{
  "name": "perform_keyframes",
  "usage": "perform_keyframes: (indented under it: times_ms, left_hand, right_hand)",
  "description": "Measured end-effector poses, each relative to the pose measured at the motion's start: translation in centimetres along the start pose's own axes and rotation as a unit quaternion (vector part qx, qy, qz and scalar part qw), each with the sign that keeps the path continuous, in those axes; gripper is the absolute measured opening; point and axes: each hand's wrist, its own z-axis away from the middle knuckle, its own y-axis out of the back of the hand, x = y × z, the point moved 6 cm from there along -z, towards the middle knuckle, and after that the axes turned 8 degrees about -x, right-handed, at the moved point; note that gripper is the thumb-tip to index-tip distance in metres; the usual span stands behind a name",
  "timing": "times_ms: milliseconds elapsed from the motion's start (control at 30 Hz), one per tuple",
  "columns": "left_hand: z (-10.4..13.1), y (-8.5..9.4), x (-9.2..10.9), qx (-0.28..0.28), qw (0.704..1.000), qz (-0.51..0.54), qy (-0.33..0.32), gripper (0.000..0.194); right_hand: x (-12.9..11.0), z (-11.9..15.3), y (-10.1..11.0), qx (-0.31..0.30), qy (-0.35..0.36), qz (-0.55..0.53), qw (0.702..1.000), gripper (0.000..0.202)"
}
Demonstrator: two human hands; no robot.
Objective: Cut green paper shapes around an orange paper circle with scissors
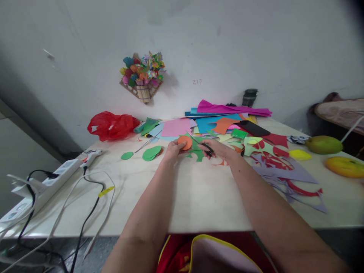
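Note:
An orange paper circle [185, 143] is pinched in my left hand [174, 148], near the middle of the table. My right hand [212, 148] is closed round the black handles of a pair of scissors [196, 138]; the blades point up and left, just right of the circle. Green paper scraps [196, 154] lie under and between my hands, with thin orange offcuts [222, 163] below my right hand. Left of my left hand are green paper ovals [151, 152] and a small green circle [127, 155].
A red plastic bag [112, 126] sits at the back left, above a power strip [54, 182] with cables. Coloured paper [176, 127] and a dark phone [254, 128] lie at the back. Purple scraps [298, 170] and two mango-like fruits [324, 145] are on the right.

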Motion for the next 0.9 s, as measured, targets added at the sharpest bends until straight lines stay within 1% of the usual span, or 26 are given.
perform_keyframes:
  times_ms: [133, 233, 367, 567, 767, 900]
  left_hand:
    - [-0.2, 0.1, -0.1, -0.015, 1.0, 0.005, -0.01, 0.029]
    - [-0.3, 0.2, -0.2, -0.003, 1.0, 0.006, -0.016, 0.031]
    - [-0.2, 0.0, -0.1, 0.021, 0.999, 0.016, -0.017, 0.027]
    - [0.2, -0.5, 0.2, 0.04, 0.999, 0.027, -0.012, 0.023]
    - [0.1, -0.6, 0.2, 0.029, 0.999, 0.035, -0.011, 0.026]
    - [0.0, -0.5, 0.1, 0.028, 0.999, 0.045, -0.011, 0.023]
  right_hand:
    - [-0.3, 0.3, -0.4, -0.018, -0.004, 0.048, 0.999, 0.036]
    - [-0.3, 0.2, -0.7, -0.03, 0.006, 0.062, 0.998, 0.037]
    - [0.1, -0.3, -1.0, -0.036, 0.015, 0.045, 0.998, 0.039]
    - [0.8, -0.8, -1.2, -0.019, 0.012, 0.038, 0.999, 0.04]
    - [1.1, -0.9, -1.2, -0.018, 0.013, 0.026, 0.999, 0.04]
    - [0.9, -0.8, -1.2, -0.018, 0.013, 0.028, 0.999, 0.04]
